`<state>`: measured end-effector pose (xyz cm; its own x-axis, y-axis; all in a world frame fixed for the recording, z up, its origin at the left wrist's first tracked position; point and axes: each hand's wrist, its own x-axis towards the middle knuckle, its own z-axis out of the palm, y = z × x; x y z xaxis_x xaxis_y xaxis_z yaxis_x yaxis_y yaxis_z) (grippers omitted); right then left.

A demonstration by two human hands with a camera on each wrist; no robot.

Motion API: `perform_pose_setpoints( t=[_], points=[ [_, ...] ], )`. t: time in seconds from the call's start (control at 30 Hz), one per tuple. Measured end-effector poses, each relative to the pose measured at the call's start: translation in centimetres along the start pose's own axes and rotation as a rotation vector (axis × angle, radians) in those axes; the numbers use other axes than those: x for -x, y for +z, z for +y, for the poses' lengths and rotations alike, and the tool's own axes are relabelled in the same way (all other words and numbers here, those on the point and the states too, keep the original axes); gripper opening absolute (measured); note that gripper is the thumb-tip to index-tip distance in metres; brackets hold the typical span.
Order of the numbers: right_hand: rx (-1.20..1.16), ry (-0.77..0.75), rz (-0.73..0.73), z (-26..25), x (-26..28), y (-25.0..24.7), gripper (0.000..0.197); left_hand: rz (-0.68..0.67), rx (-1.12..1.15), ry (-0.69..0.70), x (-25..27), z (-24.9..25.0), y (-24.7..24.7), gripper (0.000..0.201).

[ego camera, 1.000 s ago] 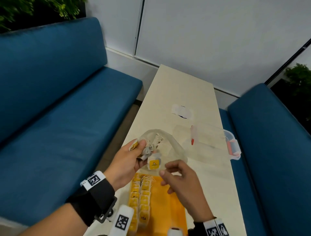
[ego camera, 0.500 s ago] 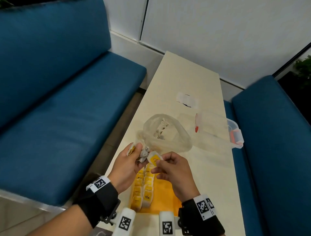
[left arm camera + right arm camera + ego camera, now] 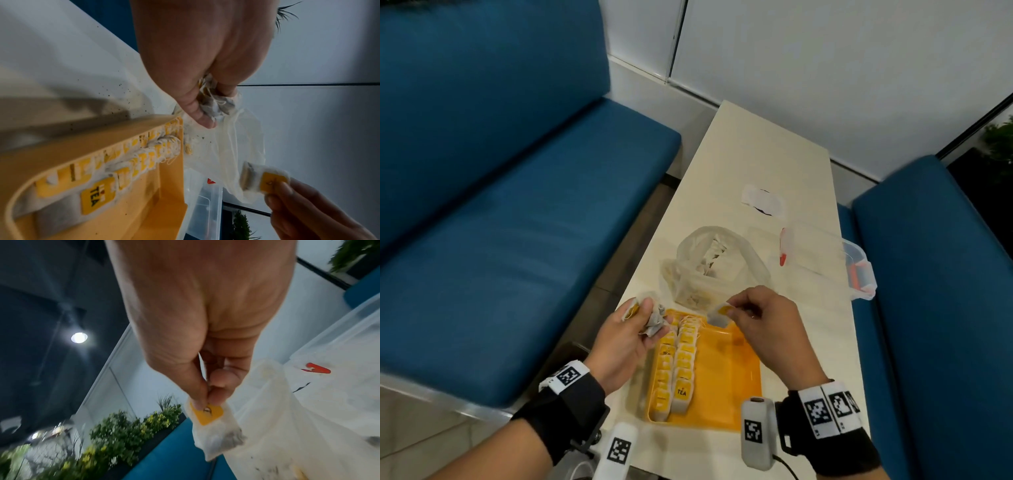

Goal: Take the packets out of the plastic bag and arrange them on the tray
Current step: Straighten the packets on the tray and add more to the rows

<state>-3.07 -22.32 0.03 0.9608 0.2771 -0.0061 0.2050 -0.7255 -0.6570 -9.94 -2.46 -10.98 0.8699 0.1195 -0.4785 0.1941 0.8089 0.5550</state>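
We see a cream table (image 3: 763, 161) between blue sofas (image 3: 500, 205). Above its orange tray (image 3: 726, 380), our right hand (image 3: 767, 325) now pinches one packet (image 3: 719, 317), pulled apart from the bunch (image 3: 650, 317) our left hand (image 3: 626, 339) clutches.

You are viewing an orange tray (image 3: 739, 387) lying flat on the table, two rows of yellow-tagged packets (image 3: 677, 363) lining its left side. A translucent plastic bag (image 3: 714, 263) is sitting open just beyond it. One packet (image 3: 719, 314) is hanging above the tray; a crumpled bunch (image 3: 650, 317) is hanging left.

Left hand (image 3: 205, 65) grips crumpled packets (image 3: 216, 104); right hand (image 3: 312, 216) pinches one packet (image 3: 265, 178) (yellow tag).
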Motion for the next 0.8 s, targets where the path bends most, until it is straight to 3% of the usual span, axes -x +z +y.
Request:
perform_pose_setpoints(
  t=[0.03, 0.13, 0.17, 0.27, 0.33, 0.5, 0.63, 0.8],
  points=[
    [-0.013, 0.000, -0.008, 0.5, 0.1, 0.3, 0.008, 0.002, -0.018, 0.006, 0.0, 0.0, -0.2, 0.029],
    [0.220, 0.016, -0.304, 2.1, 1.5, 3.0, 0.009, 0.013, -0.067, 0.011, 0.1, 0.0, -0.6, 0.029],
    [0.253, 0.051, -0.335, 2.9, 1.9, 3.8, 0.011, 0.014, -0.084, 0.007, 0.1, 0.0, -0.7, 0.029],
    [0.057, 0.190, -0.238, 4.5, 2.2, 4.1, 0.014, 0.014, -0.135, 0.021, -0.1, -0.1, -0.8, 0.030],
    [-0.060, 0.272, -0.260, 4.7, 2.7, 4.1, 0.013, 0.002, -0.152, 0.022, -0.1, -0.1, -0.9, 0.030],
    [-0.195, 0.322, -0.246, 5.6, 3.8, 4.8, 0.012, -0.027, -0.186, 0.005, -0.1, -0.9, -1.1, 0.034],
    [-0.187, 0.353, -0.248, 6.0, 4.5, 5.2, 0.016, -0.062, -0.224, 0.003, 0.2, -1.5, -1.2, 0.035],
    [-0.064, 0.339, -0.381, 6.5, 5.3, 6.5, 0.014, -0.071, -0.262, -0.013, 0.2, -2.1, -1.6, 0.033]
  ],
)
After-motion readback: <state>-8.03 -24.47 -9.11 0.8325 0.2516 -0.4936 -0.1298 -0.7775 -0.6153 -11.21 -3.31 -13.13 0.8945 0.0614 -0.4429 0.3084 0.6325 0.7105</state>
